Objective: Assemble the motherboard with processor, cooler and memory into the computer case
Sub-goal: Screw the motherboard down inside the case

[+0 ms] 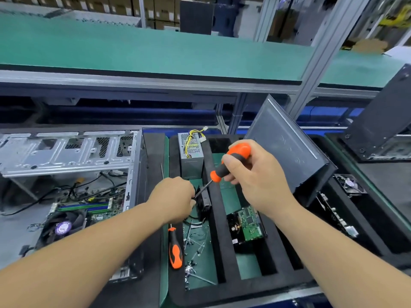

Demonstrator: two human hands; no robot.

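Head view: both hands work over the foam parts tray [222,218], to the right of the open computer case [133,174].
Right hand [255,176]: wrapped round the orange-and-black handle of a screwdriver [231,161]; firm full grip.
Screwdriver axis: handle high and to the right, shaft slanting down and left — the tip ends at the left hand's fingers.
Left hand [175,196]: fingers curled at the shaft tip, apparently pinching something small there; what it is cannot be told, probably a screw from the loose screws [193,245] lying in the tray channel below.
Motherboard [89,207]: already lying in the case, with the cooler [63,226] fan and memory [89,206] sticks showing on it.
Key relation: the case lies to the left of both hands, the left hand nearer — so the tool must swing left, tip leading, to reach the board.
Likely step: loading a screw on the tip before fastening the board.
Other things: a second screwdriver [174,250] lies at the tray's left edge; a power supply [191,152] stands at the back; a hard drive [246,225] rests in a slot to the right.
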